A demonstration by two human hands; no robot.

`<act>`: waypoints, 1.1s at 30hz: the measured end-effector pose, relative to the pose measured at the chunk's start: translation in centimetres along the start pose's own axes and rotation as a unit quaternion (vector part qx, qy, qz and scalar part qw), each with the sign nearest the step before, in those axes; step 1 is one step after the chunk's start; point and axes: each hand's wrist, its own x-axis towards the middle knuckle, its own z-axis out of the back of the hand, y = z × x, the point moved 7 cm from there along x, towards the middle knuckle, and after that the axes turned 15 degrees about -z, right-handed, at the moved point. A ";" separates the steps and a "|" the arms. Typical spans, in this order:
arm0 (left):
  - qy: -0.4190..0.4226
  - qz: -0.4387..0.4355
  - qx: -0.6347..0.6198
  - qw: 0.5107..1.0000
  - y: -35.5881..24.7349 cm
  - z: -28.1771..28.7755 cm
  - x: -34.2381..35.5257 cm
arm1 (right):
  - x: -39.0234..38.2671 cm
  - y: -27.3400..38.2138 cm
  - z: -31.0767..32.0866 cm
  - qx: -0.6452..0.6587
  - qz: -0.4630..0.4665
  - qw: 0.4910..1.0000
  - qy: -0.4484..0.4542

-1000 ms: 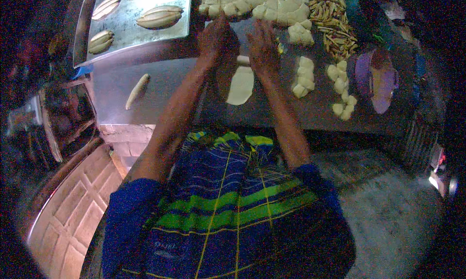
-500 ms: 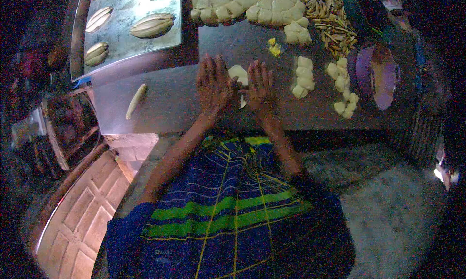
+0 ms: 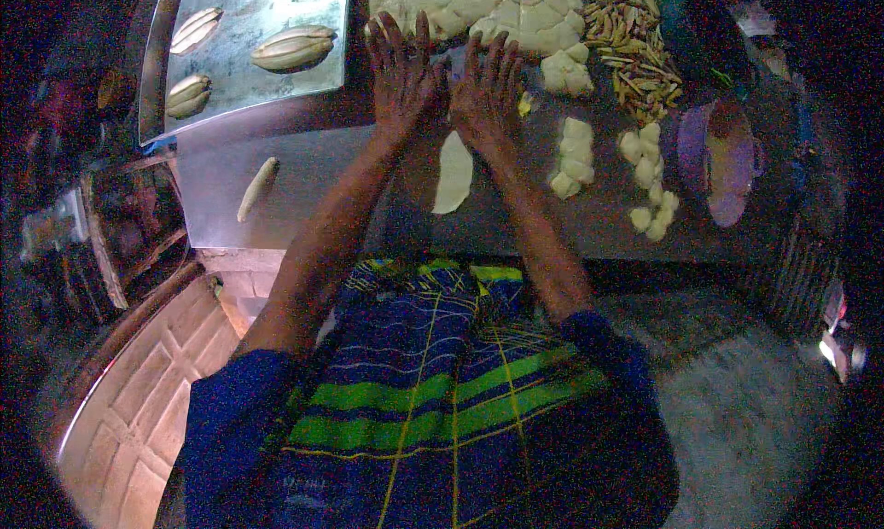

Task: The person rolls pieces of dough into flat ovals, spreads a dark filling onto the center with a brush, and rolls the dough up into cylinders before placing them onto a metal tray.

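Observation:
A flat, elongated piece of dough (image 3: 453, 174) lies on the dark tabletop (image 3: 341, 184) between my forearms. Just beyond its far end, my left hand (image 3: 402, 85) is palm down with fingers stretched forward and spread. My right hand (image 3: 485, 94) lies beside it in the same flat pose, thumbs close together. Whatever may be under the palms is hidden. The fingertips reach the near edge of a large slab of dough cut into portions (image 3: 525, 18). A small yellow lump (image 3: 526, 104) sits by my right hand.
Shaped dough pieces (image 3: 293, 47) rest on a metal tray (image 3: 322, 78) at left; one thin roll (image 3: 258, 189) lies below it. Rightward are dough lumps (image 3: 575, 156), smaller dough balls (image 3: 647, 165), a heap of slender brownish pieces (image 3: 631, 50) and a purple container (image 3: 692, 142).
Both hands have slid forward, away from me, toward the dough slab. The dough piece between them now shows as a longer flat strip.

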 end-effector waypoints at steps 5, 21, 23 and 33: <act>-0.008 0.035 0.090 0.995 2.3 -0.8 2.3 | -0.1 -2.0 -1.0 0.092 0.085 0.984 0.126; 0.099 0.058 0.028 0.993 -5.8 2.5 -7.5 | -12.8 -5.6 -0.7 0.191 0.109 0.974 0.047; 0.126 0.079 0.004 0.989 -7.0 2.5 -9.2 | -14.3 -5.5 0.1 0.183 0.104 0.977 0.020; 0.200 0.042 0.005 0.979 -12.5 4.4 -15.7 | -20.8 -7.0 0.3 0.097 0.099 0.990 0.016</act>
